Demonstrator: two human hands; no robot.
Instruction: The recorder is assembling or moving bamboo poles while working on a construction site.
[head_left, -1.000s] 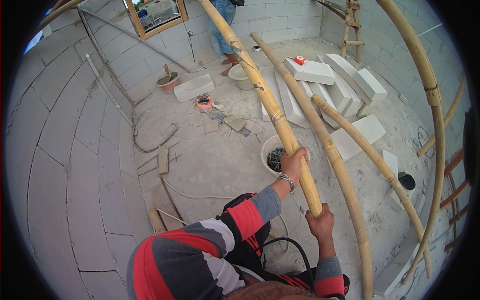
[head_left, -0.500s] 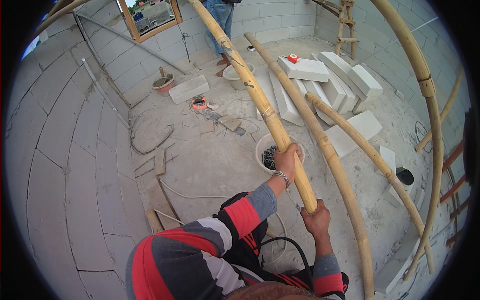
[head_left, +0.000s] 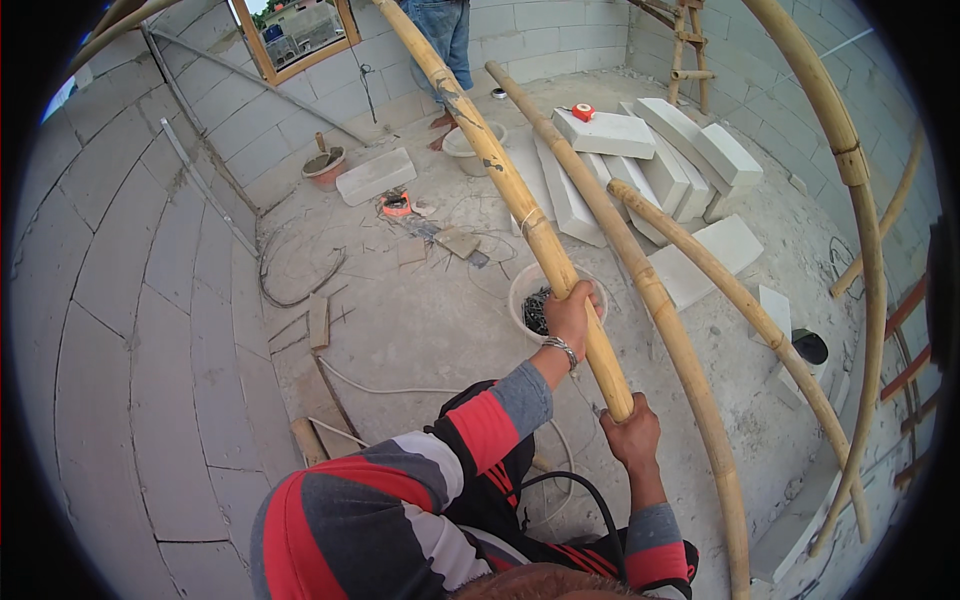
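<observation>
My left hand (head_left: pixel 572 318), with a metal bracelet at the wrist, is closed round a thick yellowish bamboo pole (head_left: pixel 540 232) marked with grey patches. My right hand (head_left: pixel 628 430) grips that pole's lower end; a small grey bit beside its fingers is too small to make out. The pole slants away toward the window wall. Beneath my left hand sits a white bucket (head_left: pixel 516 288) holding dark metal pieces. A second bamboo pole (head_left: pixel 660 315) runs alongside to the right.
More bamboo poles (head_left: pixel 856 200) stand at right. White blocks (head_left: pixel 605 132) with a red tape measure (head_left: pixel 583 112) lie beyond. A co-worker's jeans-clad legs (head_left: pixel 450 50) stand by the window (head_left: pixel 312 57). Cables (head_left: pixel 400 392) and scraps lie on the floor. A block wall (head_left: pixel 140 350) rises at left.
My hands and the gripped pole have shifted slightly up and left in the picture, as has the background. Both hands keep their hold.
</observation>
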